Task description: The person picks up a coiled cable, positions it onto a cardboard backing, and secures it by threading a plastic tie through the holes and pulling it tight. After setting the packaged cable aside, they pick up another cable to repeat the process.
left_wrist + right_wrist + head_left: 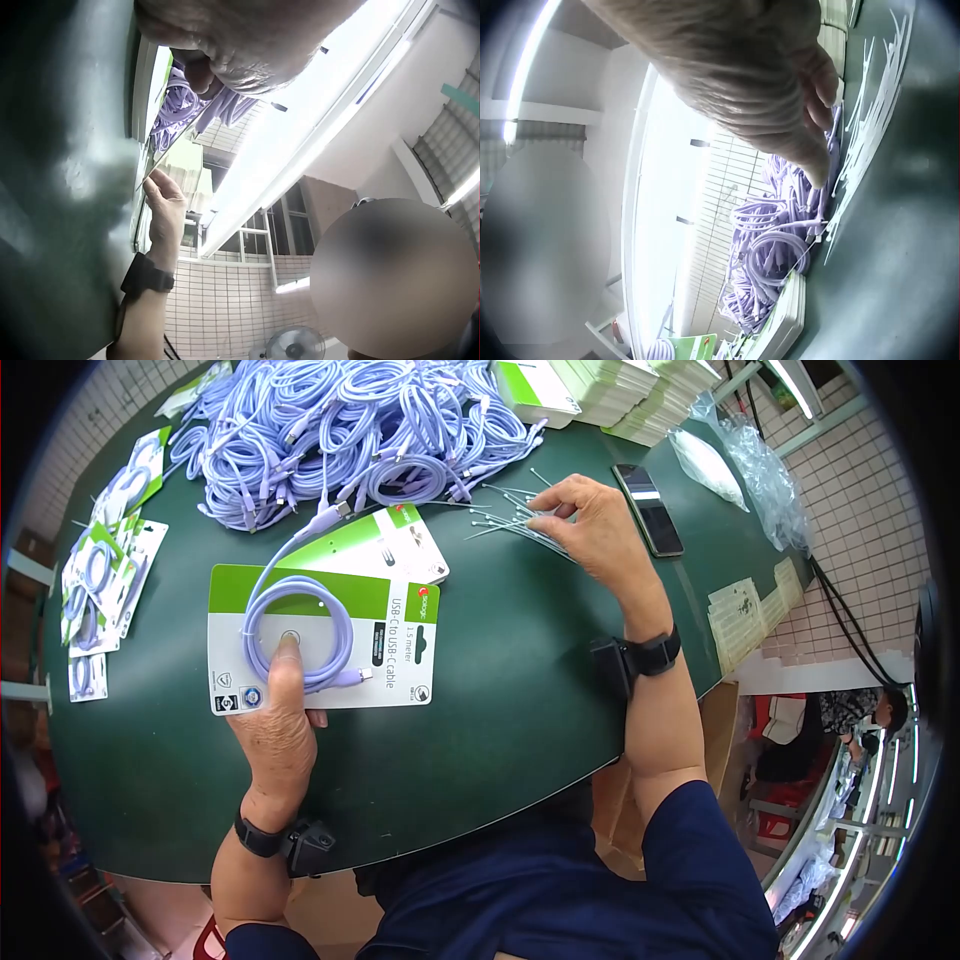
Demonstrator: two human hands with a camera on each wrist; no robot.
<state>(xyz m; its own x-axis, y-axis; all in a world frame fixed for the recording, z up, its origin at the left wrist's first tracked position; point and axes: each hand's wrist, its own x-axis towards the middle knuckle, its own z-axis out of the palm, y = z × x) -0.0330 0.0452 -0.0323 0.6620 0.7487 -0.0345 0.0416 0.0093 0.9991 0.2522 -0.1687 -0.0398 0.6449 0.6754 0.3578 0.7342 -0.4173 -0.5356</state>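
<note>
The coiled lilac cable (300, 643) lies flat on its white-and-green backing card (400, 660) at the left-centre of the green counter (500, 690). It looks light, soft and springy, likely to uncoil if let go, so it is best pinned from above at the loop's middle; the card is thin, stiff and apt to slide, best held flat or lifted by an edge. The left hand (278, 725) rests over the card's lower edge, forefinger stretched straight and pressing down inside the loop, gripping nothing. One loose end of the cable runs up toward the big heap of lilac cables (350, 430) at the far side, with a second card (385, 545) lying just beyond the first. To the right, well apart from the coil, the right hand (595, 525) bends its fingertips down onto a fan of thin white ties (870, 112); these seem featherlight, flexible and slick, easiest pinched singly by one end. Whether it already pinches one I cannot tell. A dark phone (648, 510) lies just right of that hand
</note>
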